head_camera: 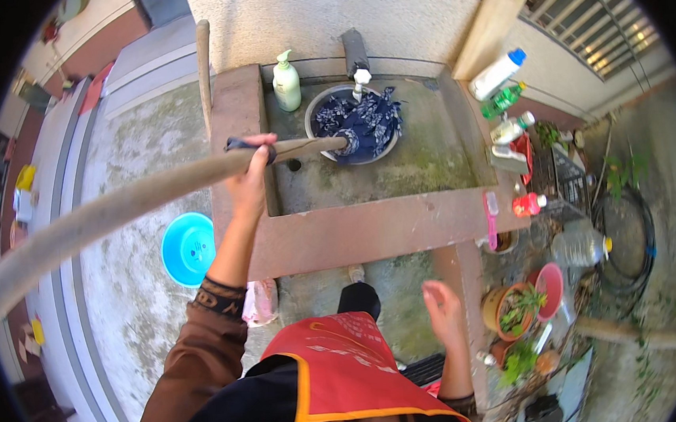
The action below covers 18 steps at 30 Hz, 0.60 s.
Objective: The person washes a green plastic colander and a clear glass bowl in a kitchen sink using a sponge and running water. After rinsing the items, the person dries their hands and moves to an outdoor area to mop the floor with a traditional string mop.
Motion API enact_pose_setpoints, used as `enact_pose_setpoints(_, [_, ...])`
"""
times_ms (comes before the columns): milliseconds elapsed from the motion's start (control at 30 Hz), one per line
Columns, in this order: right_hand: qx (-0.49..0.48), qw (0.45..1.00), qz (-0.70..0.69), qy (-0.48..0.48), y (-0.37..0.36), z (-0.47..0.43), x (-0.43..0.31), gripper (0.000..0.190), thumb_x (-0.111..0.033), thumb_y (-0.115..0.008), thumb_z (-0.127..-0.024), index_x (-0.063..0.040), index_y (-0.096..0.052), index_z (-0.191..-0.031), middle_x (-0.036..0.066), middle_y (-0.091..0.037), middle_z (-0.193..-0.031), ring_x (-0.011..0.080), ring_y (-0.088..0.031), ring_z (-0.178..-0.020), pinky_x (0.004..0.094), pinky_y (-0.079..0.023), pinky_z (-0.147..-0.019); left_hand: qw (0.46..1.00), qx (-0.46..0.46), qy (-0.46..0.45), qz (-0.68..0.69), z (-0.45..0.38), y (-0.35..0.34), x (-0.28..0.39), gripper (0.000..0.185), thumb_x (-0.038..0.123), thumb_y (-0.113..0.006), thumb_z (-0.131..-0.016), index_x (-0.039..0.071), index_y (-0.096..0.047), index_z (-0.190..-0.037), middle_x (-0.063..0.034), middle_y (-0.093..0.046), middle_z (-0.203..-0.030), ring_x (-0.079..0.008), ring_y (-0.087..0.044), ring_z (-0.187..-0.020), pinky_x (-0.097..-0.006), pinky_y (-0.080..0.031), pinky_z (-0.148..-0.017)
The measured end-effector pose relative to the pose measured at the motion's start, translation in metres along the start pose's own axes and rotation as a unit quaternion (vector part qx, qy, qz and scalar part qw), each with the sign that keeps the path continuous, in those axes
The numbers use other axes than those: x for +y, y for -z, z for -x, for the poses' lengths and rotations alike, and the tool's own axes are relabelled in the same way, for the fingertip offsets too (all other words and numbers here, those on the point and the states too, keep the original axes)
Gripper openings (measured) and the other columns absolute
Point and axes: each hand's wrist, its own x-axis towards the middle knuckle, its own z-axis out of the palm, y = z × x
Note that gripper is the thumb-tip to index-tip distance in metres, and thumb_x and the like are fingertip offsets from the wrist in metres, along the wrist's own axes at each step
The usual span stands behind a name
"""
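My left hand [251, 173] grips a long wooden pole [134, 200], with a dark strap-like piece [240, 144] beside the fingers. One end of the pole comes close to the camera. Its far end overlaps wet-looking navy cloth with a white pattern [360, 117] in a round metal basin [392, 152]; whether it presses on the cloth I cannot tell. The basin sits in a concrete wash trough [428, 144] under a white-handled tap [360, 79]. Lower right, my right hand [444, 310] hangs in the air with nothing in it, fingers slightly apart.
A pump bottle [287, 83] stands in the trough's back left corner. Bottles [497, 76] and a pink brush [492, 220] line the right ledge. A blue basin [189, 249] lies left on the ground. Potted plants [509, 310] crowd the right. A second pole [204, 73] leans by the wall.
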Motion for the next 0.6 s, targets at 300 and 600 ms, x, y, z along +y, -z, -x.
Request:
enact_pose_setpoints(300, [-0.043, 0.934, 0.228, 0.272, -0.074, -0.433, -0.067, 0.029, -0.031, -0.059, -0.082, -0.004, -0.056, -0.092, 0.017, -0.058, -0.09, 0.036, -0.058, -0.083, 0.0444, -0.046, -0.071, 0.955, -0.12, 0.048, -0.266, 0.02, -0.006, 0.067, 0.017, 0.005, -0.063, -0.077, -0.001, -0.058, -0.092, -0.0167, -0.062, -0.105, -0.0308, -0.056, -0.108, -0.0438, -0.041, -0.097])
enact_pose_setpoints(600, [-0.043, 0.903, 0.401, 0.147, -0.174, -0.546, -0.073, 0.061, -0.056, -0.057, -0.077, 0.001, -0.055, -0.099, 0.022, -0.065, -0.094, 0.0357, -0.063, -0.09, 0.044, -0.048, -0.079, 0.972, -0.03, 0.155, -0.171, 0.047, -0.036, 0.062, 0.022, 0.011, -0.069, -0.071, 0.002, -0.058, -0.089, -0.0163, -0.061, -0.105, -0.0371, -0.048, -0.117, -0.051, -0.034, -0.101])
